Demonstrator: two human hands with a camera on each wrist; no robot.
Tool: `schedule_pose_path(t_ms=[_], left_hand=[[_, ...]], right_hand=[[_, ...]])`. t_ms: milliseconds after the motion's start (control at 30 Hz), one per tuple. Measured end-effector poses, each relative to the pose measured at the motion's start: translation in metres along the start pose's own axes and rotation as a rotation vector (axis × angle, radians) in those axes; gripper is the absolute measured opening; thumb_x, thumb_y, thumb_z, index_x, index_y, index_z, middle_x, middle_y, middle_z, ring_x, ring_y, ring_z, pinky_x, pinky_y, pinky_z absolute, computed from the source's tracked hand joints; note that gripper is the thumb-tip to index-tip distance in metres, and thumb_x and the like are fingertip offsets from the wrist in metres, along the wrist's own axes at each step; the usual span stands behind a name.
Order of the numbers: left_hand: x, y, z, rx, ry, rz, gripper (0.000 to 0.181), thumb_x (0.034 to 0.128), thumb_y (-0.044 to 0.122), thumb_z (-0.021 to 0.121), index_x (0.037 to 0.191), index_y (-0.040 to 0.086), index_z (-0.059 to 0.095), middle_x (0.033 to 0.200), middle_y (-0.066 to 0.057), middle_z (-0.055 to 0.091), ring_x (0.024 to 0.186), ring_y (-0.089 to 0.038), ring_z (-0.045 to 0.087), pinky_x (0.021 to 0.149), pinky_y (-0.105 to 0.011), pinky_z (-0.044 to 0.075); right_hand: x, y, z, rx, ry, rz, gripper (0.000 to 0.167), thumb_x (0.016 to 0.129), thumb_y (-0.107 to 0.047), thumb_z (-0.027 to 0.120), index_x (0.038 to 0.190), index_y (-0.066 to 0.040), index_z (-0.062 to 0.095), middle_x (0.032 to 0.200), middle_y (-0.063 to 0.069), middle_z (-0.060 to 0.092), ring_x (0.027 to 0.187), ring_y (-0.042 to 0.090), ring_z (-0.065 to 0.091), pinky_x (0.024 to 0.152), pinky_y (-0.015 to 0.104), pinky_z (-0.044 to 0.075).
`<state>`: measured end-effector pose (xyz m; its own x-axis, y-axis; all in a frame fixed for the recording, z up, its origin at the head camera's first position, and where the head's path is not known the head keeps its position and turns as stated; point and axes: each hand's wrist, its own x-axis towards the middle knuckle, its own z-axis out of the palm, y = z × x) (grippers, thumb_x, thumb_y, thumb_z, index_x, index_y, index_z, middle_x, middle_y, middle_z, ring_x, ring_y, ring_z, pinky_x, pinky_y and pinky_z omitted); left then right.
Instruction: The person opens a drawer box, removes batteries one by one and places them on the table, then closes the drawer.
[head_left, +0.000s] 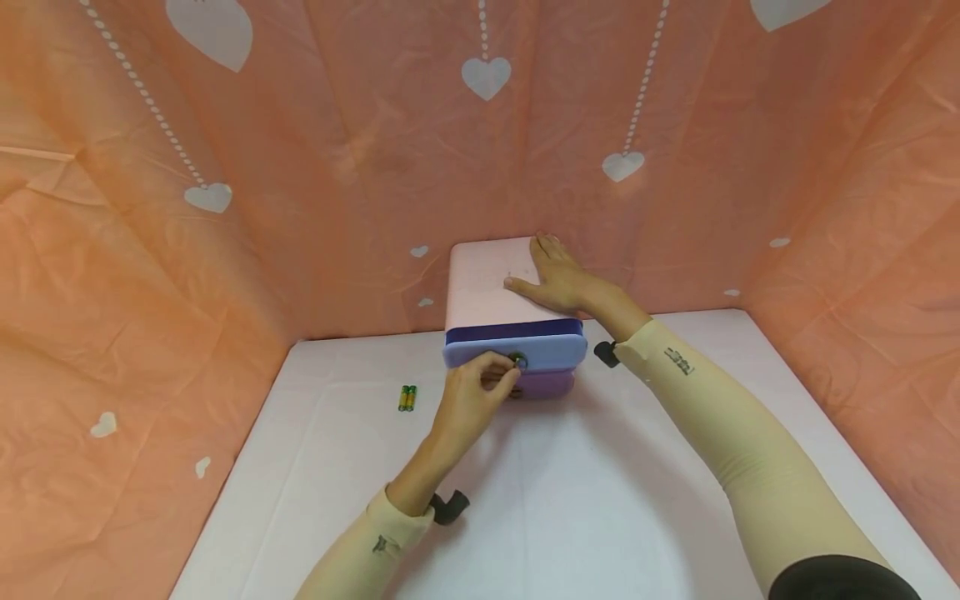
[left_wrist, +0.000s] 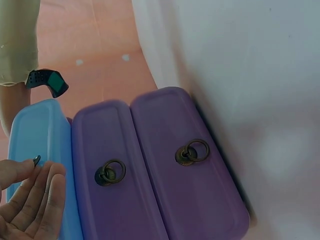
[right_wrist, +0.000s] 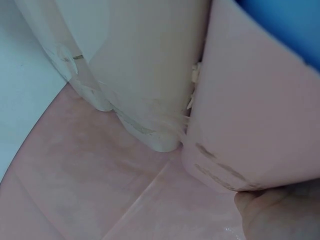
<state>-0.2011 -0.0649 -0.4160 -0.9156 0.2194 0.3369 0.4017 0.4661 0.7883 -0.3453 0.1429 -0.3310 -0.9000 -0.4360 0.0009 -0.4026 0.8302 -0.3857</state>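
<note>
A small drawer cabinet with a pale pink top (head_left: 487,287) stands at the back of the table. Its top drawer, with a light blue front (head_left: 480,351), is pulled partly out. My left hand (head_left: 468,396) pinches the metal ring pull (left_wrist: 37,160) of that blue drawer between thumb and fingers. Below it are two purple drawers (left_wrist: 107,132), each with a brass-coloured ring pull (left_wrist: 198,150); they stand closed. My right hand (head_left: 555,283) rests with fingers spread on the cabinet's top, near its right side. In the right wrist view only part of that hand (right_wrist: 282,212) shows, against the pink casing.
Two green and gold batteries (head_left: 407,398) lie side by side on the white table (head_left: 352,467), left of the cabinet. An orange cloth with white hearts (head_left: 375,192) hangs close behind the cabinet and along both sides.
</note>
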Motion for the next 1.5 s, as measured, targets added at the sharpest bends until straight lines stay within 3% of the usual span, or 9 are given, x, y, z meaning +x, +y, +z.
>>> schedule_pose_path(t_ms=[933,1500], left_hand=[[0.024,-0.010,0.002,-0.002,0.021,0.031,0.011,0.1019,0.012,0.076,0.109,0.003,0.077,0.103,-0.007,0.080,0.099,-0.021,0.077,0.089,-0.032,0.064],[0.030,-0.012,0.002,-0.014,0.017,0.023,0.011,0.1021,0.014,0.076,0.108,0.005,0.077,0.103,-0.006,0.080,0.100,-0.021,0.076,0.088,-0.032,0.064]], right_hand=[[0.000,0.000,-0.002,0.001,-0.022,-0.003,0.106,0.108,-0.066,0.044,0.166,0.008,-0.005,0.177,0.025,-0.012,0.165,0.036,-0.014,0.134,0.048,-0.004],[0.001,0.001,-0.002,0.009,-0.020,0.000,0.107,0.108,-0.066,0.045,0.166,0.008,-0.006,0.177,0.025,-0.012,0.165,0.036,-0.014,0.134,0.048,-0.004]])
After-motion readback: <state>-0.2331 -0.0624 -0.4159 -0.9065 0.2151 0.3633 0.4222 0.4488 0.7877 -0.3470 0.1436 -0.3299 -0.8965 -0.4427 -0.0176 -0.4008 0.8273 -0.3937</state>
